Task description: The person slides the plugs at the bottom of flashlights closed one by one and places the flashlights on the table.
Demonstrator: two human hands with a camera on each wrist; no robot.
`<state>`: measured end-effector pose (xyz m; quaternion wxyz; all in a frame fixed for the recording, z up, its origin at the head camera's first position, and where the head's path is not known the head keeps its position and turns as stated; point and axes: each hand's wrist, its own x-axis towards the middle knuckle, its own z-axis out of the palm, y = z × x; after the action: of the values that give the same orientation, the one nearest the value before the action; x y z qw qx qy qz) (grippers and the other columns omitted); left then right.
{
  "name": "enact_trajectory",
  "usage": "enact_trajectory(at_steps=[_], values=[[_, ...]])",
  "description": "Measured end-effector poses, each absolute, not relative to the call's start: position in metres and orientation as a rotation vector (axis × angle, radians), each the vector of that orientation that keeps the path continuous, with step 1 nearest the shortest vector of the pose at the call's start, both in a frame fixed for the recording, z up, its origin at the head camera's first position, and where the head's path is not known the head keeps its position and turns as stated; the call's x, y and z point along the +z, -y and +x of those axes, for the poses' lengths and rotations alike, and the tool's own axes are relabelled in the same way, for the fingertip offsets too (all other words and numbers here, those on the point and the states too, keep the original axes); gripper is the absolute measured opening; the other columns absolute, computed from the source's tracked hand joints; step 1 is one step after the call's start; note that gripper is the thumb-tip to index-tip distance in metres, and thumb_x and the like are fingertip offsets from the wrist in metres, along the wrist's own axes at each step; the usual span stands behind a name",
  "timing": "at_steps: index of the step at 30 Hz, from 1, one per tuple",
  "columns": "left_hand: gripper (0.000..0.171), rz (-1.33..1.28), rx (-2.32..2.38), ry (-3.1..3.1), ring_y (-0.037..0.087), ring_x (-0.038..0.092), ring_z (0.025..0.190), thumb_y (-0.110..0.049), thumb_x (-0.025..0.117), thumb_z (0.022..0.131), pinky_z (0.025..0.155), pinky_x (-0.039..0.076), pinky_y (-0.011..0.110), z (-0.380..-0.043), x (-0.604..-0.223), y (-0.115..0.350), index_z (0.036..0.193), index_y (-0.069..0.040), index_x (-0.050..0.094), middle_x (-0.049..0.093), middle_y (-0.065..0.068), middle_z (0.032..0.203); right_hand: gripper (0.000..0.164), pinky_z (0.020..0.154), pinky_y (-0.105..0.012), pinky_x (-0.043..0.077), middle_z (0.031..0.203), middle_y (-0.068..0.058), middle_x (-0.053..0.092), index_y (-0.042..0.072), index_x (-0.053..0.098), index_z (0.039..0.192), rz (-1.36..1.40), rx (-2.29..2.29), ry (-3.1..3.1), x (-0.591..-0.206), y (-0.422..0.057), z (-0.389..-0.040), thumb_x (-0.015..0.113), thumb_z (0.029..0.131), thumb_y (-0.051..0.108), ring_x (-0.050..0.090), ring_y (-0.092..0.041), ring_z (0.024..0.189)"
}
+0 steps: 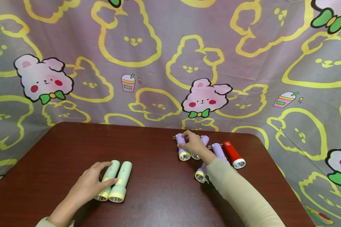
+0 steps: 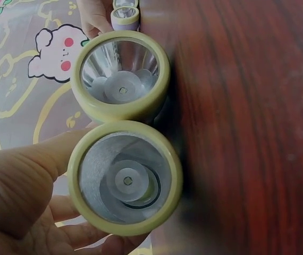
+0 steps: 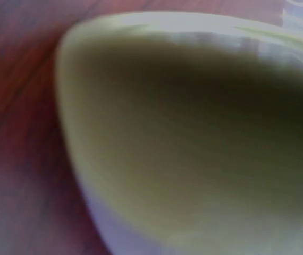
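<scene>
With the left hand (image 1: 88,181), gripped two pale-green flashlights (image 1: 125,173) side by side on the dark brown surface (image 1: 159,198), and with the right hand (image 1: 194,145), well apart, pinched the leftmost purple flashlight (image 1: 180,139) farther back, near other purple flashlights (image 1: 218,151) and a red flashlight (image 1: 232,154).

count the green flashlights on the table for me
2. The left green flashlight lies at the left hand; the right green flashlight is alongside it, both on the table's left side. Anything behind the right sleeve would be hidden.
</scene>
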<state>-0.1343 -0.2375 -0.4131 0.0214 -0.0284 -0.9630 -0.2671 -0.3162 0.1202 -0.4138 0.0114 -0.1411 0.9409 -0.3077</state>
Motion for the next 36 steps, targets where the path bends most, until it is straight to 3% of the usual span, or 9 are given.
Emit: enact_trajectory(at_steps=[5, 9, 20, 27, 36], values=[[0.073, -0.085, -0.823, 2.988, 0.029, 0.062, 0.095, -0.047, 0.079, 0.081, 0.074, 0.051, 0.049, -0.134, -0.413, 0.238, 0.133, -0.001, 0.057, 0.06, 0.023, 0.129, 0.057, 0.095, -0.044, 0.052, 0.109, -0.021, 0.072, -0.005, 0.06, 0.128, -0.4, -0.937, -2.891, -0.412, -0.122, -0.316, 0.08, 0.084, 0.024, 0.068, -0.031, 0.105], [0.074, -0.079, -0.827, 2.99, 0.026, 0.061, 0.091, -0.048, 0.079, 0.08, 0.071, 0.05, 0.046, -0.134, -0.414, 0.237, 0.134, -0.001, 0.057, 0.06, 0.023, 0.129, 0.061, 0.099, -0.047, 0.05, 0.111, -0.023, 0.072, -0.008, 0.057, 0.132, -0.387, -0.895, -2.878, -0.41, -0.122, -0.315, 0.079, 0.084, 0.023, 0.068, -0.033, 0.107], [0.076, -0.068, -0.851, 3.005, 0.031, 0.062, 0.099, -0.05, 0.078, 0.081, 0.075, 0.051, 0.049, -0.133, -0.415, 0.236, 0.136, -0.003, 0.056, 0.057, 0.024, 0.134, 0.063, 0.102, -0.046, 0.048, 0.116, -0.024, 0.07, -0.01, 0.055, 0.134, -0.315, -0.963, -2.837, -0.408, -0.122, -0.312, 0.078, 0.083, 0.018, 0.066, -0.032, 0.113], [0.076, -0.077, -0.841, 3.0, 0.035, 0.063, 0.103, -0.05, 0.078, 0.081, 0.076, 0.052, 0.051, -0.134, -0.415, 0.236, 0.135, -0.002, 0.056, 0.057, 0.025, 0.134, 0.065, 0.089, -0.037, 0.055, 0.114, -0.024, 0.071, -0.01, 0.055, 0.134, -0.379, -1.099, -2.808, -0.411, -0.127, -0.318, 0.079, 0.081, 0.018, 0.067, -0.028, 0.103], [0.075, -0.089, -0.832, 2.988, 0.037, 0.063, 0.104, -0.049, 0.078, 0.081, 0.077, 0.052, 0.053, -0.134, -0.415, 0.237, 0.135, -0.001, 0.056, 0.058, 0.026, 0.132, 0.065, 0.097, -0.043, 0.052, 0.128, -0.028, 0.063, -0.01, 0.049, 0.14, -0.316, -1.245, -2.768, -0.403, -0.121, -0.311, 0.075, 0.084, 0.01, 0.062, -0.032, 0.111]])
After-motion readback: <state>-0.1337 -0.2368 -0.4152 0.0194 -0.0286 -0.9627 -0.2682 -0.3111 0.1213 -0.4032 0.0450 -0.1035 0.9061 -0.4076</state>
